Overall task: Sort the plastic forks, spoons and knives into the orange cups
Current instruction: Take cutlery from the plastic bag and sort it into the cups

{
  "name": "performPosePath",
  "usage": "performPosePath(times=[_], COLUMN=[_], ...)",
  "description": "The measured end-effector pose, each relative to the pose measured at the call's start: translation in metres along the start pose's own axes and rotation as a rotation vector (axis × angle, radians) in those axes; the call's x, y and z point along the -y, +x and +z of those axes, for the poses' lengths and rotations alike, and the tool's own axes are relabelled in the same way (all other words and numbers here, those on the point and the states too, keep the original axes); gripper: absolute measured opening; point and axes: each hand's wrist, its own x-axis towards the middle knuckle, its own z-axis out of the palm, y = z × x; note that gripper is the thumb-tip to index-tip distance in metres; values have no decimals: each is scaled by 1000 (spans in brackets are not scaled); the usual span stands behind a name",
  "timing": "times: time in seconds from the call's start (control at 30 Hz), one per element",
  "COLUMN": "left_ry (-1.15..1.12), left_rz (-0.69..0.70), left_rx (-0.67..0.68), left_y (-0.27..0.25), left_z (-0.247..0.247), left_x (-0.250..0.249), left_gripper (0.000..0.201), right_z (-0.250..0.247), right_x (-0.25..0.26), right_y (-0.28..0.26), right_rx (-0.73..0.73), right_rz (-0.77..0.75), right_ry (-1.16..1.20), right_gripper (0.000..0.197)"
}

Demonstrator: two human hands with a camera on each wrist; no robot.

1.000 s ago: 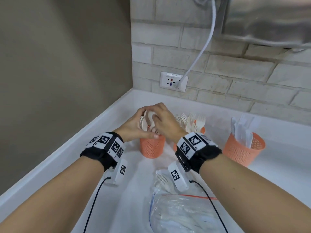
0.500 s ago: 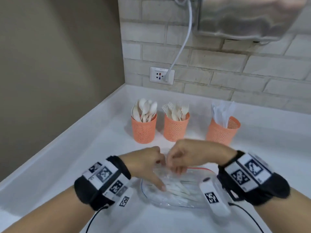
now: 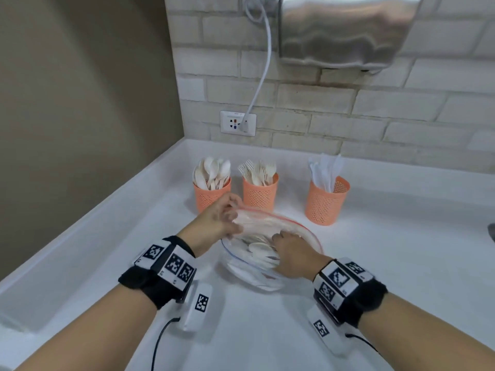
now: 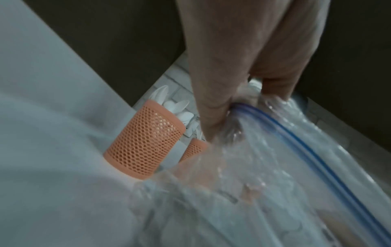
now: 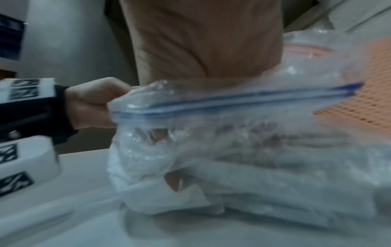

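Note:
Three orange mesh cups stand in a row at the back: spoons [image 3: 211, 191] on the left, forks [image 3: 260, 192] in the middle, knives [image 3: 327, 203] on the right. A clear zip bag [image 3: 302, 231] of white cutlery lies in front of them. My left hand [image 3: 232, 213] pinches the bag's upper rim and holds the mouth up; the left wrist view shows the fingers [image 4: 213, 117] on the blue zip strip [image 4: 296, 142]. My right hand [image 3: 278, 243] reaches inside the bag over loose spoons [image 3: 258, 249]. Its fingertips are hidden by plastic and blur.
The white counter [image 3: 401, 263] meets a beige wall on the left and a brick wall behind, with a socket [image 3: 237, 123] and a cable. A steel dryer [image 3: 345, 28] hangs above. The spoon cup [image 4: 143, 142] stands just beyond my left hand.
Both hands left the spoon cup and came back to the bag. The left hand has since lifted the bag's rim and the right hand has gone inside.

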Motion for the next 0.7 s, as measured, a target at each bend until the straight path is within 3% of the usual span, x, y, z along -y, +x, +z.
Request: performPosePath(times=[0.07,0.17,0.27,0.33,0.4,0.53,0.7], left_ry=[258,754,983,970,877,650,567], left_rz=[23,-59,-221,-234,-211,-179,-237], left_rx=[25,95,162,116,56,44,-78], left_y=[-3,-6,-7,-8,-9,-13,-16], left_z=[0,3,4,3,2,4,-5], left_x=[3,5,15,18,20,16,13], left_gripper=[55,36,80,90,86,86,75], right_z=[-1,6,10,7,5,9,8], right_x=[-3,-1,3,4,5,12,14], right_y=[2,8,14,14,14,14,13], right_rx=[30,19,-33,-42,-42,8,-64], right_rz=[-2,-52,-72,-75,-96,-153,-177], right_ry=[44,153,238,263,263,162,162], right_gripper=[39,50,33,31,30,62,38])
